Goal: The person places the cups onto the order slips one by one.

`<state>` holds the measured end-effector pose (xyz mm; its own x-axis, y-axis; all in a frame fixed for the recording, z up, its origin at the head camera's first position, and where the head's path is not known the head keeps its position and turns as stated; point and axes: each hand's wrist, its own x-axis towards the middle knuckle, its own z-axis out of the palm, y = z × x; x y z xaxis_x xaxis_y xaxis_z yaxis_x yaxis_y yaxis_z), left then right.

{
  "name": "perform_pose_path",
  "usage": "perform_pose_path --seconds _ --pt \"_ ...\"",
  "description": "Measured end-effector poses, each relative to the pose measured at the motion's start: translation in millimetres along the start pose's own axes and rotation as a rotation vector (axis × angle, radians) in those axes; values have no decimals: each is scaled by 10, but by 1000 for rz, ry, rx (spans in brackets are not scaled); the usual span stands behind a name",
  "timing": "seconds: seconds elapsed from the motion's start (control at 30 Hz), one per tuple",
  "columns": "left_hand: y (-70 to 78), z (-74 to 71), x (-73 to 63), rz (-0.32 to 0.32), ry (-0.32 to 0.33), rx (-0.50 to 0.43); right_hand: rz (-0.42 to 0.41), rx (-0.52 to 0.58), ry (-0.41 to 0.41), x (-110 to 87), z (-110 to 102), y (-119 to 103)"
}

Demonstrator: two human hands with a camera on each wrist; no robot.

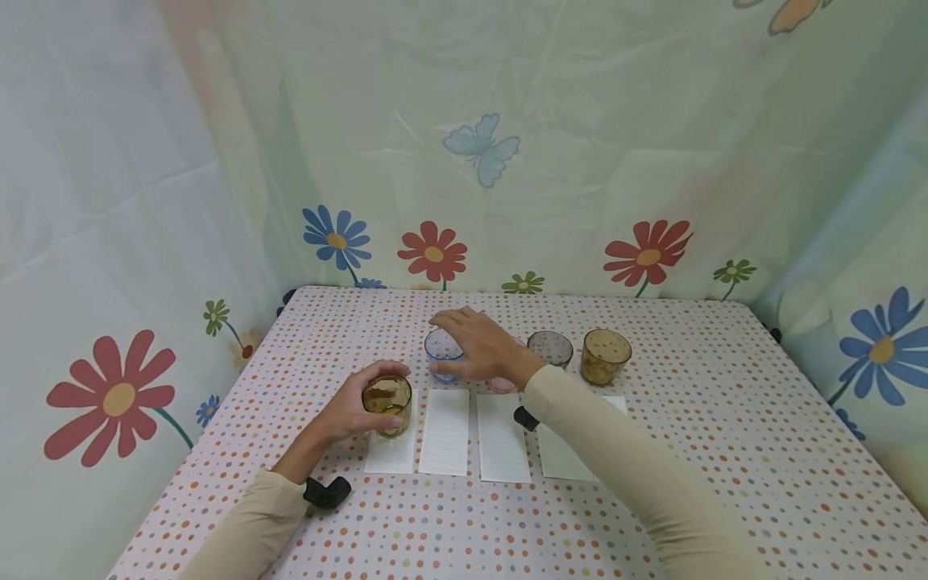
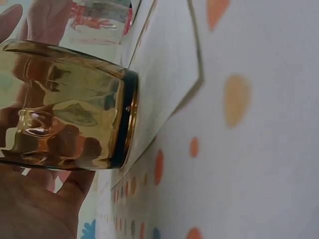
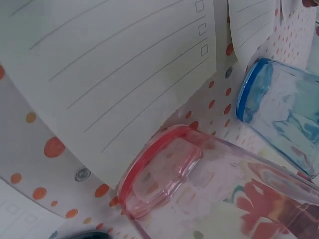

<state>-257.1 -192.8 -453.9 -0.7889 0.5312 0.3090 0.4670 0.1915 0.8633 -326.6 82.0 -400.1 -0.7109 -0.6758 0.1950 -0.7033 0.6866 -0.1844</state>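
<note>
My left hand [image 1: 353, 407] grips an amber glass [image 1: 387, 407] from its left side, thumb in front and fingers behind. In the left wrist view, the glass's dark base [image 2: 128, 119] is right at a white paper sheet [image 2: 169, 55]; I cannot tell if they touch. My right hand [image 1: 478, 345] reaches over the row of glasses with thumb and fingers spread at a blue glass [image 1: 440, 348]; contact is not clear. Under the right wrist stands a pink glass [image 3: 174, 184], partly hidden from the head view. The blue glass [image 3: 279, 114] stands beyond it in the right wrist view.
Right of the pink glass stand a grey glass [image 1: 551, 348] and another amber glass [image 1: 606, 357]. Several lined paper sheets [image 1: 444, 435] with small checkboxes lie in a row before the glasses. A dotted cloth [image 1: 464, 532] covers the table; a flowered curtain [image 1: 551, 185] hangs behind.
</note>
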Motion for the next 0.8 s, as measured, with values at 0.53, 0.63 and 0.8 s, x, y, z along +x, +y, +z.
perform_pose_path --seconds 0.53,0.63,0.8 --pt "-84 47 5 42 -10 -103 187 136 -123 13 49 72" --pt "-77 46 9 38 -14 -119 198 142 -123 22 40 66" --pt "-64 51 14 25 -16 -132 252 155 -134 41 41 43"
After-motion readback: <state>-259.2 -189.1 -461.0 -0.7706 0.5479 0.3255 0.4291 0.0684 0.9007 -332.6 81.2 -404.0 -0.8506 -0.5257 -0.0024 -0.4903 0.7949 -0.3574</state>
